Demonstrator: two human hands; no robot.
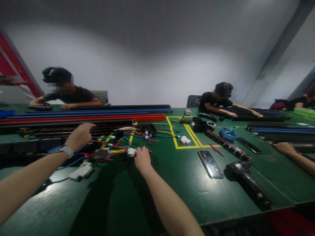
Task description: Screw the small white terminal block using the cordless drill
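Note:
My right hand (143,159) has its fingers closed on a small white circuit breaker (131,152) with red and blue wires at it. My left hand (80,137), wearing a light watch, is raised over the wire bundle; its fingers are curled, and what they hold, if anything, is hidden. Between the hands lie red and blue wires (118,144) and a dark square component (102,154). A larger white breaker block (82,170) rests below my left hand. Further up are a black connector block (150,130) and a smaller black part (118,133).
Long blue rails (98,113) and a red rail (147,117) cross the green table (182,193). On the right lie a phone (210,164), a black power screwdriver (248,182), a red pen (216,149), and a blue tray (228,134). Co-workers sit opposite; another person's arm (292,154) reaches in.

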